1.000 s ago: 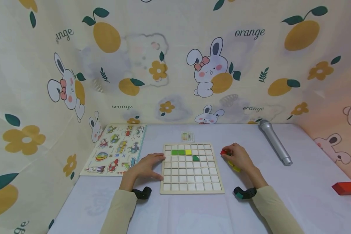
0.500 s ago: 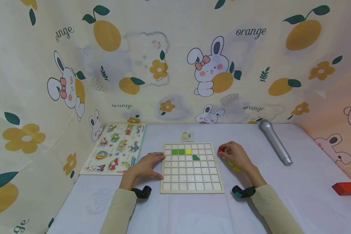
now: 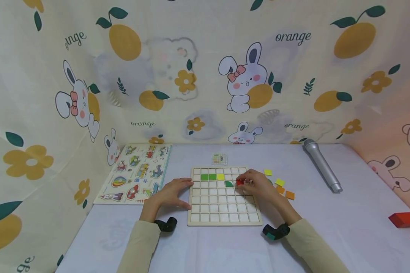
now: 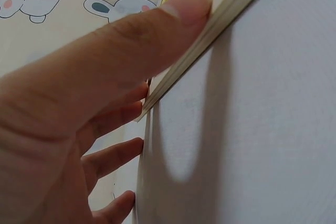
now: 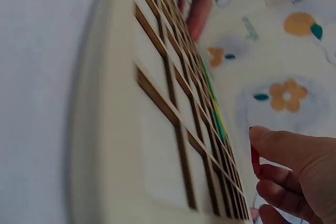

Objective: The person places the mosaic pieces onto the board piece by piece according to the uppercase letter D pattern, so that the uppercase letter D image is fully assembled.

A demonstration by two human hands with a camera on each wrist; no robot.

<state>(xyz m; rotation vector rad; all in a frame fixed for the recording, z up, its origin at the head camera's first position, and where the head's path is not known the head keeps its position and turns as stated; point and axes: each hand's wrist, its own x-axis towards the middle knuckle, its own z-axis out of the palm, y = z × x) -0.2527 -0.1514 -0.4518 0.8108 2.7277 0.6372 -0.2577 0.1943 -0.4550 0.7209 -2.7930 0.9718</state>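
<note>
A wooden grid board lies on the white table. Two green square tiles and a yellow square tile sit side by side in its second row. One row nearer lies a green tile with a curved edge. My right hand pinches a small red tile over the board's right part; the right wrist view shows that red tile between thumb and fingers, apart from the grid. With thumb and fingers spread, my left hand touches the board's left edge. Its thumb rests on the rim.
Right of the board lie loose yellow tiles and orange tiles, one green piece partly hidden. A small printed card is behind the board. A picture puzzle lies left, a silver microphone and red blocks right.
My right hand has picked up the red tile from the right of the board and moved left over the grid, uncovering yellow and orange tiles. The left hand stays in place.
</note>
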